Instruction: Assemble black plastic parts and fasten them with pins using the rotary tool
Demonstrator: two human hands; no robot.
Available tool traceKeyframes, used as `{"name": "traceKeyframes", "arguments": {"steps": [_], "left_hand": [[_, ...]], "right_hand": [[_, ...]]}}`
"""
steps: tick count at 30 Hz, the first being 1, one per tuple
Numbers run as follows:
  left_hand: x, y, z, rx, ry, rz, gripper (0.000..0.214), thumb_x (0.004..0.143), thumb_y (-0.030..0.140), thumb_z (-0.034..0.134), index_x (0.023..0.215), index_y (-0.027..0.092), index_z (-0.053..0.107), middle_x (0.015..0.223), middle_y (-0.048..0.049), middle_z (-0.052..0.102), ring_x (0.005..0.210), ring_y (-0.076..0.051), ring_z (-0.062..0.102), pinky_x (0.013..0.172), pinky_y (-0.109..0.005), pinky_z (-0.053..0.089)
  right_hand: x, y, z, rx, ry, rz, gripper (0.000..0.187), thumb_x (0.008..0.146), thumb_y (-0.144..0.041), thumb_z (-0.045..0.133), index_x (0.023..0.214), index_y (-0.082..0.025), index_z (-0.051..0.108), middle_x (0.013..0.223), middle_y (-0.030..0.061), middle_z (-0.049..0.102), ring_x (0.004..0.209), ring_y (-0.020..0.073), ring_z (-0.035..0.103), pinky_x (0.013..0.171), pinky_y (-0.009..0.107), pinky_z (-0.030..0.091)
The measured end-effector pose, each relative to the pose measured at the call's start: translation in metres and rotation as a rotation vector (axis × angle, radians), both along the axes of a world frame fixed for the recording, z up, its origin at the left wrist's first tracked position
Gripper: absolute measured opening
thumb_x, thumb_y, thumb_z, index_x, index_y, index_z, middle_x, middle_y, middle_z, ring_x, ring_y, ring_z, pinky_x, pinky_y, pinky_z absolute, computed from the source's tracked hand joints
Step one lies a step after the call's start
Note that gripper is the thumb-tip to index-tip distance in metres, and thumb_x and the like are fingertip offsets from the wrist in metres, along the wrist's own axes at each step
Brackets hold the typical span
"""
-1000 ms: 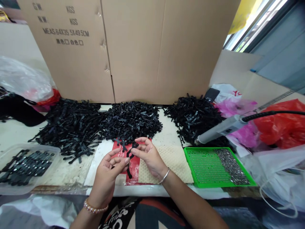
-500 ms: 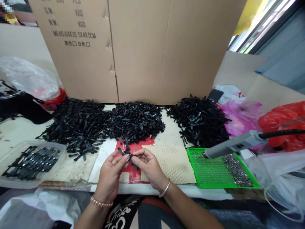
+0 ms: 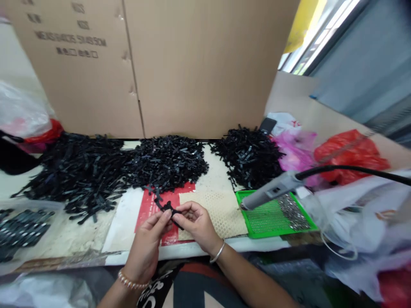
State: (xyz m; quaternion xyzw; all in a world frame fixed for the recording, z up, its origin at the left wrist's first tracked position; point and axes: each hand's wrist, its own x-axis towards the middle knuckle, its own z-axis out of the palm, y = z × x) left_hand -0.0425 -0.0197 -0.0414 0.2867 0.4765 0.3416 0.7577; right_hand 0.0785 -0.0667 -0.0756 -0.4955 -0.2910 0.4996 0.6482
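Note:
Small black plastic strips [image 3: 168,207] are pinched between my two hands over a red sheet [image 3: 149,209]; how they fit together is blurred. My left hand [image 3: 149,239], with a beaded bracelet, grips them from the left between thumb and finger. My right hand [image 3: 197,224], with a silver bangle, grips their right side, thumb and fingers closed. Just beyond my fingertips, a few loose strips trail from the middle pile of black strips [image 3: 170,162]. A beige honeycomb-patterned pad [image 3: 224,216] lies right of my right hand.
Further piles of black strips lie left [image 3: 86,171] and right [image 3: 252,158]. A grey electric screwdriver [image 3: 272,192] hangs over a green tray [image 3: 253,234] of small metal pieces. A clear tub [image 3: 56,207] holds strips at left. A tall cardboard box [image 3: 205,72] stands behind.
The view has turned to the right, so the surroundings shift left in the picture. Both hands still grip the black strips, which have been tilted slightly between the fingers.

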Motion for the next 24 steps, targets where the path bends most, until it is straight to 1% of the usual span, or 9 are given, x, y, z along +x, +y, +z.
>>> {"name": "traceKeyframes", "arguments": {"steps": [7, 9, 11, 12, 14, 16, 18, 21, 24], "left_hand": [[0.008, -0.007, -0.018, 0.111, 0.13, -0.077, 0.042, 0.042, 0.039, 0.089, 0.073, 0.017, 0.073, 0.079, -0.0011, 0.072, 0.078, -0.015, 0.064, 0.069, -0.017, 0.053], [0.017, -0.003, -0.017, 0.1, 0.136, -0.113, 0.035, 0.045, 0.034, 0.088, 0.072, 0.017, 0.073, 0.078, -0.0003, 0.072, 0.077, -0.015, 0.064, 0.067, -0.016, 0.054], [0.03, 0.004, -0.01, 0.051, 0.121, -0.125, 0.023, 0.052, 0.027, 0.084, 0.069, 0.017, 0.073, 0.075, 0.0006, 0.07, 0.075, -0.014, 0.065, 0.065, -0.014, 0.054], [0.037, 0.008, -0.006, 0.022, 0.112, -0.125, 0.014, 0.058, 0.022, 0.081, 0.067, 0.017, 0.072, 0.074, 0.0009, 0.07, 0.073, -0.013, 0.065, 0.063, -0.014, 0.055], [0.049, 0.015, 0.002, -0.022, 0.106, -0.125, 0.004, 0.069, 0.015, 0.071, 0.065, 0.017, 0.07, 0.072, 0.0009, 0.069, 0.067, -0.011, 0.064, 0.061, -0.014, 0.055], [0.06, 0.02, 0.007, -0.048, 0.117, -0.164, 0.015, 0.078, 0.011, 0.062, 0.066, 0.016, 0.07, 0.071, 0.0001, 0.069, 0.064, -0.01, 0.064, 0.059, -0.016, 0.057], [0.069, 0.019, 0.009, -0.067, 0.123, -0.235, 0.018, 0.081, 0.008, 0.059, 0.069, 0.015, 0.07, 0.073, -0.0008, 0.069, 0.064, -0.011, 0.064, 0.057, -0.019, 0.057], [0.084, 0.01, 0.009, -0.078, 0.105, -0.379, 0.014, 0.08, 0.006, 0.06, 0.073, 0.012, 0.07, 0.077, -0.003, 0.069, 0.064, -0.012, 0.064, 0.056, -0.021, 0.057], [0.104, -0.001, 0.008, -0.064, 0.072, -0.502, 0.011, 0.078, 0.006, 0.065, 0.068, 0.01, 0.067, 0.069, -0.0033, 0.067, 0.058, -0.011, 0.062, 0.054, -0.021, 0.056]], "right_hand": [[0.001, -0.013, -0.012, 0.028, 0.079, -0.102, 0.038, 0.065, -0.045, 0.081, 0.087, -0.017, 0.069, 0.074, 0.0008, 0.066, 0.064, 0.0119, 0.059, 0.067, 0.024, 0.05], [0.008, -0.023, -0.008, 0.056, -0.044, -0.099, 0.037, 0.071, -0.045, 0.076, 0.096, -0.018, 0.07, 0.08, 0.0021, 0.067, 0.069, 0.0139, 0.06, 0.07, 0.027, 0.051], [0.024, -0.038, 0.001, 0.123, -0.337, -0.115, 0.041, 0.076, -0.042, 0.073, 0.111, -0.021, 0.066, 0.092, 0.0036, 0.066, 0.079, 0.0167, 0.061, 0.077, 0.03, 0.05], [0.035, -0.046, 0.008, 0.167, -0.506, -0.166, 0.044, 0.077, -0.038, 0.072, 0.117, -0.024, 0.062, 0.1, 0.0043, 0.065, 0.085, 0.0179, 0.06, 0.08, 0.031, 0.05], [0.065, -0.061, 0.022, 0.245, -0.744, -0.402, 0.048, 0.08, -0.031, 0.07, 0.125, -0.028, 0.055, 0.116, 0.0056, 0.057, 0.098, 0.0193, 0.056, 0.086, 0.032, 0.048], [0.1, -0.066, 0.032, 0.279, -0.764, -0.727, 0.051, 0.082, -0.029, 0.067, 0.129, -0.029, 0.047, 0.128, 0.0068, 0.047, 0.109, 0.02, 0.05, 0.089, 0.033, 0.046], [0.133, -0.059, 0.038, 0.28, -0.693, -0.877, 0.064, 0.079, -0.032, 0.07, 0.135, -0.03, 0.037, 0.136, 0.0077, 0.039, 0.118, 0.0209, 0.044, 0.095, 0.035, 0.043], [0.166, -0.032, 0.045, 0.284, -0.607, -0.666, 0.072, 0.071, -0.036, 0.076, 0.131, -0.027, 0.037, 0.124, 0.0071, 0.052, 0.105, 0.0199, 0.053, 0.091, 0.036, 0.046], [0.176, -0.014, 0.056, 0.268, -0.539, -0.485, 0.042, 0.076, -0.038, 0.069, 0.111, -0.023, 0.052, 0.089, 0.0016, 0.064, 0.078, 0.0164, 0.059, 0.079, 0.033, 0.05]]}}
